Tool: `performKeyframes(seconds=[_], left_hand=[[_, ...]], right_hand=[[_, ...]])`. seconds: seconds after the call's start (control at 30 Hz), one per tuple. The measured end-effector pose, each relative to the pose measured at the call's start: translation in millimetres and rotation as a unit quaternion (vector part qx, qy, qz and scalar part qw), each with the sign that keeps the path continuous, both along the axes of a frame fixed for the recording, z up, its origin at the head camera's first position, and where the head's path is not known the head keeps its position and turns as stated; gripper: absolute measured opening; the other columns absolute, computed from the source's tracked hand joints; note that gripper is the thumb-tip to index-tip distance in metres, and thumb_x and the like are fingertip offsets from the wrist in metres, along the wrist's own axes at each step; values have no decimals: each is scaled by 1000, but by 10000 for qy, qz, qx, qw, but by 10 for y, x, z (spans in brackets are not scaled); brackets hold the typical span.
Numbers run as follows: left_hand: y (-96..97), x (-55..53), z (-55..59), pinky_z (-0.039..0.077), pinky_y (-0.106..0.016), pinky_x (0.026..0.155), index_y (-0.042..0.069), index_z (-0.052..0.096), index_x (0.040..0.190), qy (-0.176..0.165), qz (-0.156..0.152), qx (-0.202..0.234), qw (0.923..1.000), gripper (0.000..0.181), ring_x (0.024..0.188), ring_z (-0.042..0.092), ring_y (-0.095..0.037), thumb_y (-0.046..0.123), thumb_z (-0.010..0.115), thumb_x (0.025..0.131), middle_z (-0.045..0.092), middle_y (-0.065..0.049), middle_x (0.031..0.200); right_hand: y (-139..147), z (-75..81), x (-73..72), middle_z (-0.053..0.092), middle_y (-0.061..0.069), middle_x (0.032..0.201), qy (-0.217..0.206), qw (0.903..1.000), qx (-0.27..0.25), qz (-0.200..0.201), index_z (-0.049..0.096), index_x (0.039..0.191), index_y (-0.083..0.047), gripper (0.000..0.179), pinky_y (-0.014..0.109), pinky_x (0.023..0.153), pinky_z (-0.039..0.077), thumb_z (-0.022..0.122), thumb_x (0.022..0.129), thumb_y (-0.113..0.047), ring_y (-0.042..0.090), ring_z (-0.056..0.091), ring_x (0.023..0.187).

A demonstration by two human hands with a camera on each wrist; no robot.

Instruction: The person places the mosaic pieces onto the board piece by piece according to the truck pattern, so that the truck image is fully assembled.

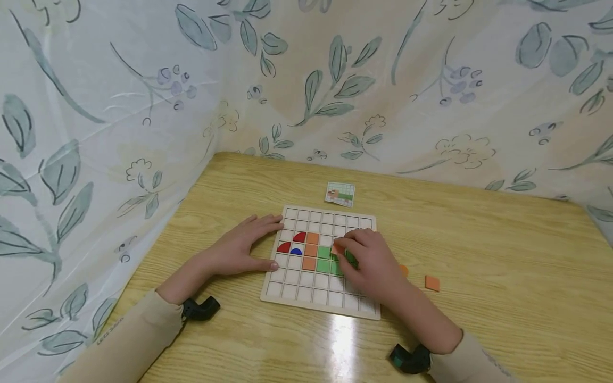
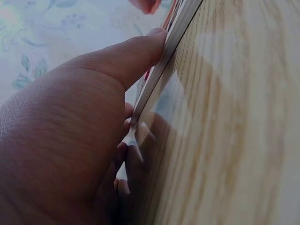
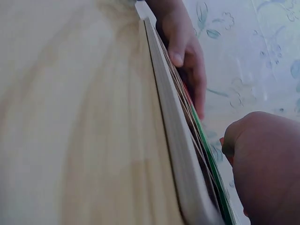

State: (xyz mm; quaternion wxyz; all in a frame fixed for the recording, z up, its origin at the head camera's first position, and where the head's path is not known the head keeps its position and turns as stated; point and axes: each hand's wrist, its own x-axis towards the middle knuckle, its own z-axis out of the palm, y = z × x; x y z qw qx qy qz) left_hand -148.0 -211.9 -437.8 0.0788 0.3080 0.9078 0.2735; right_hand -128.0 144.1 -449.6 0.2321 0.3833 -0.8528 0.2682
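A wooden grid board (image 1: 282, 290) lies on the table. My left hand (image 1: 239, 247) spreads along its left edge, the thumb resting on the rim in the left wrist view. Between thumb and fingers my right hand (image 1: 371, 258) pinches an orange square tile (image 1: 337, 249) above the board's middle. Set in the cells are orange squares (image 1: 312, 250) in a column, green squares (image 1: 323, 265), red quarter-round pieces (image 1: 300, 237) and a piece with a blue half circle (image 1: 296, 251). The right hand hides some cells and part of the green tiles.
Behind the board lies a small picture card (image 1: 340, 194) with a coloured grid pattern. To the right are a loose orange square (image 1: 432, 283) and an orange rounded piece (image 1: 404, 270), partly behind the right wrist. Leaf-patterned cloth (image 1: 297, 69) hangs at the table's back and left.
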Motion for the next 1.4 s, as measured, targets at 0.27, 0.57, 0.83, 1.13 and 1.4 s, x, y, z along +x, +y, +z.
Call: performKeyframes(seconds=[0.27, 0.57, 0.83, 1.13, 1.4], left_hand=[[1, 9, -3, 7, -51, 136, 21, 45, 168, 31, 12, 32, 10000, 94, 166, 22, -20, 61, 84, 92, 29, 4, 178], [-3, -6, -26, 8, -51, 136, 20, 47, 167, 139, -48, 129, 9998, 94, 165, 25, -21, 61, 84, 91, 33, 3, 177], [1, 3, -14, 8, -51, 136, 21, 47, 167, 87, -9, 64, 9999, 93, 165, 24, -21, 62, 83, 92, 32, 4, 178], [3, 1, -12, 9, -51, 136, 21, 48, 167, 62, 13, 50, 10000, 93, 165, 24, -21, 61, 84, 91, 32, 4, 178], [8, 4, -13, 9, -51, 136, 22, 47, 167, 54, 31, 38, 10000, 93, 166, 22, -21, 61, 84, 91, 31, 5, 178]], right_hand=[[-330, 35, 84, 72, 2, 109, -379, 9988, 260, 189, 82, 116, -8, 20, 43, 93, 54, 77, 100, -18, 24, 66, 103], [-603, 31, 112, 70, 0, 114, -427, 9977, 320, 418, 81, 114, -12, 15, 43, 96, 53, 76, 102, -20, 21, 64, 107], [-714, 8, 98, 71, -1, 108, -339, 9965, 497, 582, 80, 114, -13, 16, 46, 103, 53, 76, 99, -18, 22, 64, 108], [-719, 5, 99, 71, -3, 108, -397, 9959, 547, 606, 80, 111, -16, 12, 46, 101, 53, 76, 100, -18, 22, 64, 109], [-706, -7, 95, 71, -3, 107, -340, 9960, 530, 627, 80, 110, -16, 12, 46, 102, 53, 77, 98, -17, 22, 64, 110]])
